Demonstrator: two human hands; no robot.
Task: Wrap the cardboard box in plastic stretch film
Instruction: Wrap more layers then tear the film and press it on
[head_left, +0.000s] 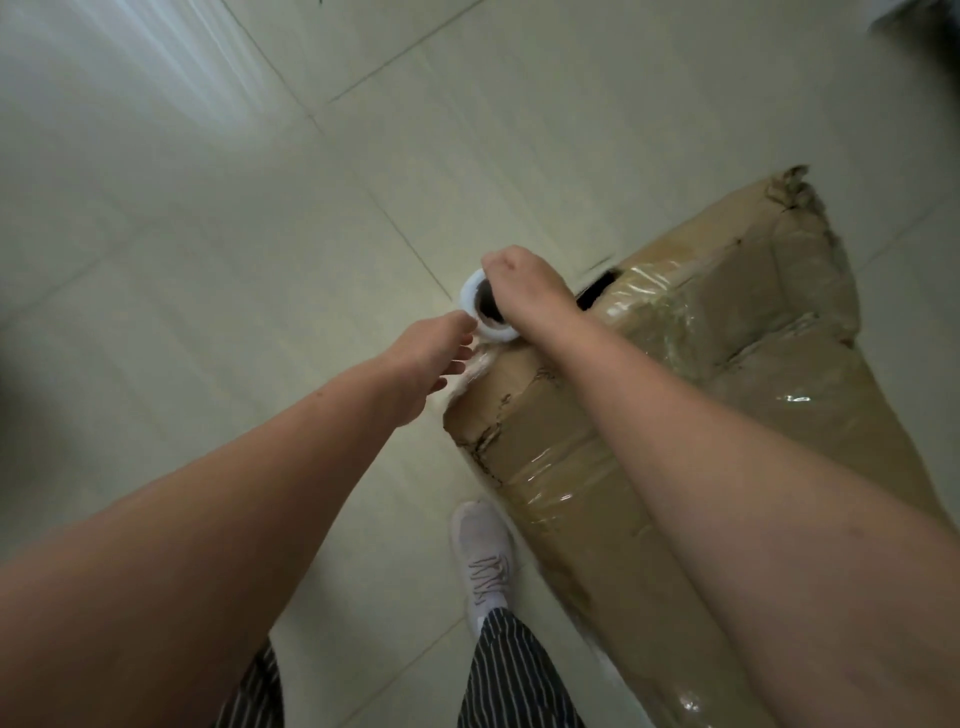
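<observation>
A worn brown cardboard box (691, 374) stands on the floor at the right, with shiny bands of clear stretch film across its top and near side. A white stretch film roll (480, 309) with a dark hollow core stands upright at the box's left corner. My right hand (524, 283) is closed over the roll's top end. My left hand (434, 358) is lower, fingers apart, touching the film sheet (480, 364) that runs from the roll onto the box's edge. Whether it pinches the film I cannot tell.
Pale tiled floor (260, 234) surrounds the box. My white sneaker (483, 561) and striped trouser leg (514, 675) are close to the box's near left side. A dark object (930, 21) sits at the top right corner.
</observation>
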